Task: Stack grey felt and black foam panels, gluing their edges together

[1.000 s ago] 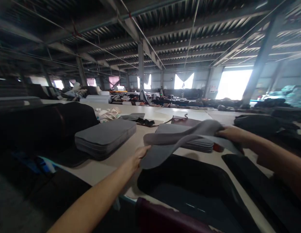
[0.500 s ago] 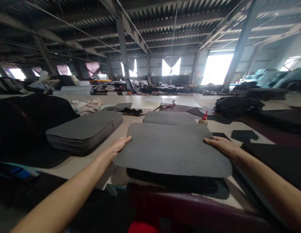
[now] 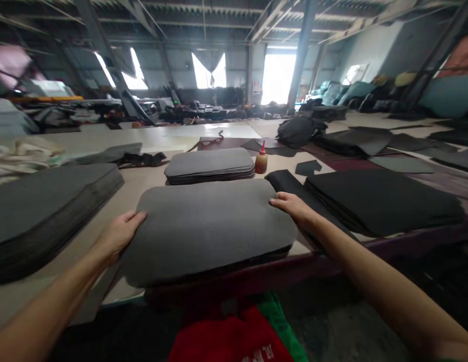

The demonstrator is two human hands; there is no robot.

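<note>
A grey rounded sheet [image 3: 214, 229], like a felt or foam panel, lies level in front of me at the table's near edge. My left hand [image 3: 122, 231] grips its left edge, thumb on top and fingers out of sight beneath. On the right edge my right hand [image 3: 292, 205] pinches it near the far corner. A dark layer shows just under the sheet's front edge. Right behind it sits a stack of similar grey sheets [image 3: 211, 163], and beside that stack stands a small glue bottle [image 3: 261, 162] with a red nozzle.
A thick pile of grey sheets [image 3: 49, 201] stands at the left. Black sheets [image 3: 380, 201] are piled at the right, with a dark folded strip [image 3: 294, 186] between. Pale cloth [image 3: 26, 151] and a dark bundle [image 3: 299, 131] lie farther back on the table [image 3: 143, 186].
The sheet in my hands has come down over the dark piece at the table's near edge. My view has turned right and downward, uncovering the rear stack and the bottle.
</note>
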